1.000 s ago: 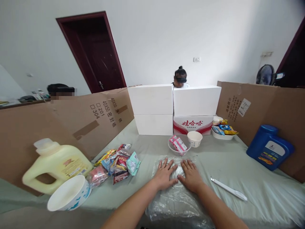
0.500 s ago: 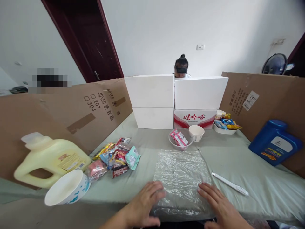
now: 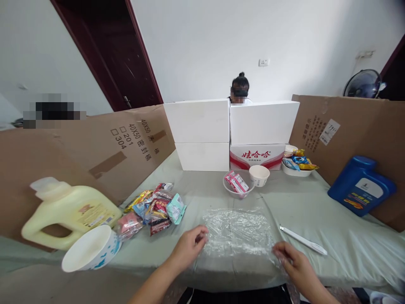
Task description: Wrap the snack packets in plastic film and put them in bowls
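Note:
A clear, crinkled plastic bag (image 3: 238,230) lies on the pale green tablecloth near the front edge of the table. My left hand (image 3: 189,248) pinches the bag's left side, fingers closed on the plastic. My right hand (image 3: 292,264) grips its right lower corner, fingers curled around the film. The near part of the bag is lifted off the cloth between the two hands.
A yellow detergent jug (image 3: 68,211), a white paper bowl (image 3: 90,249) and several snack packets (image 3: 153,209) lie to the left. Behind the bag stand a bowl with pink packets (image 3: 238,185), a small cup (image 3: 259,175), white boxes (image 3: 202,133). A white pen (image 3: 303,240) and a blue jug (image 3: 360,185) sit to the right; cardboard walls and a person lie behind.
My hands slid from the bag's far end back to its near corners, then closed on the plastic. The bag's near edge has risen and the sheet looks shorter.

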